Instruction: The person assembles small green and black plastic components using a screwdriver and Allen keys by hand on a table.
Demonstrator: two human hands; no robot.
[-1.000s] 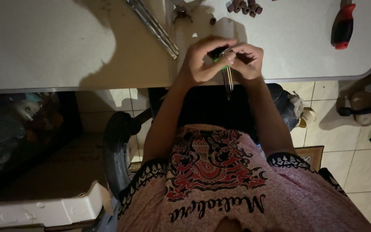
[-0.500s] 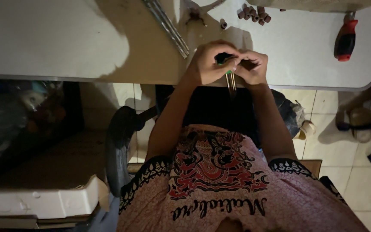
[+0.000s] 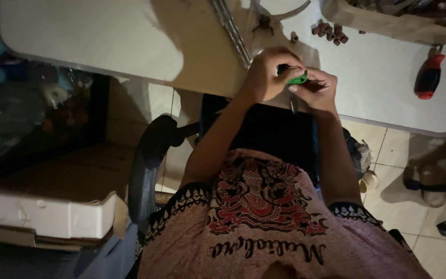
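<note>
**Two hands closing together on a small green-handled tool at the table edge**

The person is sitting at a white table (image 3: 104, 36), looking down at both hands, which are meeting just over its near edge. The left hand (image 3: 268, 75) is curling its fingers tightly around the top of a small tool with a bright green plastic grip (image 3: 298, 79), and the right hand (image 3: 318, 90) is pressing in from the other side, its fingertips pinching the same piece. Both hands are closed, with only a sliver of the green grip showing between them. A thin metal shaft (image 3: 293, 105) is pointing down from under the fingers, past the table edge and against the dark clothing below. What the shaft ends in is too dim to tell.

Farther back on the table, a loose cluster of small brown cylindrical pieces (image 3: 329, 32) is lying well apart from the hands. A long grey metal rod (image 3: 232, 31) is running diagonally toward the left hand. A screwdriver with a red and black handle (image 3: 429, 77) is resting near the right side of the table, apart from the right hand. A shallow pale tray (image 3: 388, 23) is sitting at the far right corner, holding dark bits that are too blurred to make out. A white foam box (image 3: 42, 212) is sitting low on the left, beside the black chair armrest (image 3: 148, 160).
</note>
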